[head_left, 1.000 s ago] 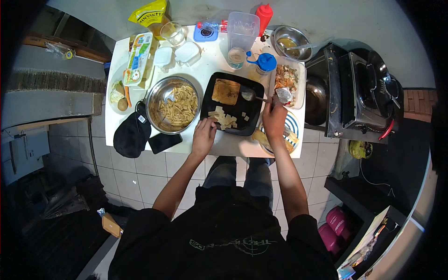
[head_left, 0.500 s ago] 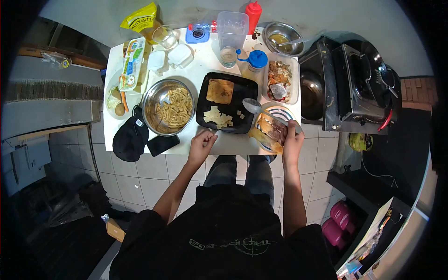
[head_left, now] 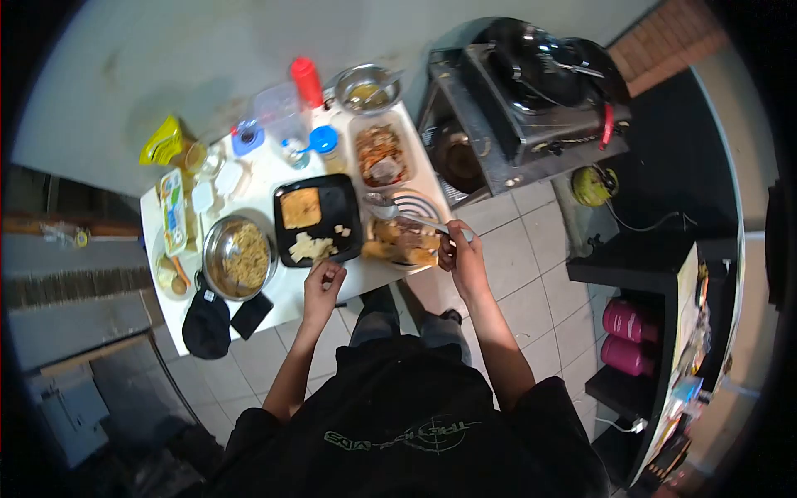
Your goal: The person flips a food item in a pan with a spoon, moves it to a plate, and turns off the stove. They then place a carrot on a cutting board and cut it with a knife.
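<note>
My right hand (head_left: 462,259) is closed round the handle of a large metal spoon (head_left: 423,222). The spoon's bowl hangs over a striped plate (head_left: 413,199), which carries browned and yellow pieces of food and dark meat-like pieces (head_left: 415,241). My left hand (head_left: 324,289), its fingers curled in with nothing visible in them, is just below the near edge of a black square tray (head_left: 339,195). On that tray lie a browned square slice (head_left: 300,207), a cluster of pale cut squares (head_left: 311,247) and a few loose ones.
A steel bowl of pale pieces (head_left: 217,275) stands left of the tray, near a black cap (head_left: 206,324) and phone-like slab (head_left: 251,315). Behind the plate is a food container (head_left: 359,137), with a small metal bowl (head_left: 365,76) beyond. A stove (head_left: 531,124) stands right.
The head view has turned and shifted right, so the table appears tilted and further left. The spoon stays in my right hand over the plate; my left hand remains near the tray's near edge.
</note>
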A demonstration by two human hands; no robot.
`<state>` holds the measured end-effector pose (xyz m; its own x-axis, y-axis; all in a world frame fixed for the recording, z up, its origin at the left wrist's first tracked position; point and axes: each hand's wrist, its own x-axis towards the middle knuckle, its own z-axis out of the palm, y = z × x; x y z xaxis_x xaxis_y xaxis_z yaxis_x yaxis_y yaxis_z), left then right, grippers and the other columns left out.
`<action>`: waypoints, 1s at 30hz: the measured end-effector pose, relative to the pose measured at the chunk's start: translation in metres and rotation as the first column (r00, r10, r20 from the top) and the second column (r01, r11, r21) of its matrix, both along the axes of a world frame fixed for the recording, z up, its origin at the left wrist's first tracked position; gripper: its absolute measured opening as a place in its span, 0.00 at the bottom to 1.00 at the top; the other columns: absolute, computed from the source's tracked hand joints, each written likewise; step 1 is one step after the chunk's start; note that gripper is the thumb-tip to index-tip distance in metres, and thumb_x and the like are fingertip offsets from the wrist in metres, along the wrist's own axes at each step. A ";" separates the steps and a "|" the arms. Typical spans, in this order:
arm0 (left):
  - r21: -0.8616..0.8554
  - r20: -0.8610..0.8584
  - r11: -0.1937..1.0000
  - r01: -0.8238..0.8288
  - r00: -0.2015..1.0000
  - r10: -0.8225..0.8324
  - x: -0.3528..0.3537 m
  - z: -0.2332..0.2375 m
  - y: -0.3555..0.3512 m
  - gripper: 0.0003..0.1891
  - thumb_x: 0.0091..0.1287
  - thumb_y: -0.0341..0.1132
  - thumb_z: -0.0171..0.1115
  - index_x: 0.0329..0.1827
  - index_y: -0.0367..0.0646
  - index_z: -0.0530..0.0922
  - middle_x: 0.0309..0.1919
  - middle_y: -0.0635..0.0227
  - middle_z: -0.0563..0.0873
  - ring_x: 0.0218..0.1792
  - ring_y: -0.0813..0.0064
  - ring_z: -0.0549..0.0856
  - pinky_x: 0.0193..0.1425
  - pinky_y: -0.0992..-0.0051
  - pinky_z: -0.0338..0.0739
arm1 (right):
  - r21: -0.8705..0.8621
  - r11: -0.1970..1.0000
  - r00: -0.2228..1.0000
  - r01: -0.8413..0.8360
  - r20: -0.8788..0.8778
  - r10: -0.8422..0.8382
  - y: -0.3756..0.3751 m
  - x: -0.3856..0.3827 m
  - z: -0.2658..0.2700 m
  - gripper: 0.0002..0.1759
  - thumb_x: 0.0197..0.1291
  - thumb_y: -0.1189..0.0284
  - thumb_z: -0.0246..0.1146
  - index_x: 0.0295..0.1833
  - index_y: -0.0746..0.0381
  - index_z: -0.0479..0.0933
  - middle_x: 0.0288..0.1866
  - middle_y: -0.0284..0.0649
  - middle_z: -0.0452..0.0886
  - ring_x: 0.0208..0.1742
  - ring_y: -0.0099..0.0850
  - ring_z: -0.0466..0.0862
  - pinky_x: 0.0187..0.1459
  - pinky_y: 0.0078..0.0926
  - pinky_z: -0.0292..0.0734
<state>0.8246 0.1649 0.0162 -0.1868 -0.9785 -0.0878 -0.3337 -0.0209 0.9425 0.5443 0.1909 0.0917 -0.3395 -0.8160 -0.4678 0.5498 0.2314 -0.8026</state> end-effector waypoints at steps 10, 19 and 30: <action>-0.004 -0.025 0.956 0.292 0.956 -0.292 -0.139 0.039 0.021 0.11 0.73 0.33 0.63 0.33 0.36 0.77 0.28 0.71 0.76 0.28 0.84 0.73 0.33 0.80 0.68 | -0.100 0.984 0.989 0.144 -0.021 -0.147 0.154 -0.132 0.051 0.10 0.77 0.63 0.54 0.42 0.56 0.69 0.25 0.28 0.64 0.22 0.18 0.63 0.23 0.20 0.54; -0.011 -0.340 0.976 0.217 0.917 -0.208 -0.269 0.056 0.103 0.06 0.68 0.27 0.67 0.37 0.39 0.77 0.38 0.73 0.79 0.32 0.84 0.75 0.39 0.81 0.71 | -0.106 0.923 0.929 0.370 0.013 -0.371 0.302 -0.236 0.041 0.10 0.77 0.65 0.53 0.42 0.58 0.70 0.24 0.29 0.65 0.20 0.18 0.62 0.21 0.19 0.52; 0.010 -0.191 0.928 0.371 0.912 -0.363 -0.381 0.032 0.164 0.06 0.67 0.32 0.70 0.34 0.41 0.81 0.28 0.79 0.80 0.30 0.89 0.76 0.35 0.81 0.70 | -0.073 0.881 0.882 0.466 -0.030 -0.469 0.400 -0.338 0.036 0.10 0.76 0.63 0.54 0.42 0.57 0.70 0.24 0.29 0.64 0.20 0.19 0.62 0.21 0.19 0.53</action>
<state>0.4438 0.3292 0.0477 -0.5489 -0.8337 -0.0608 -0.1488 0.0259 0.9885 0.2062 0.5909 0.1277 -0.7088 -0.5836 -0.3962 0.5442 -0.0950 -0.8336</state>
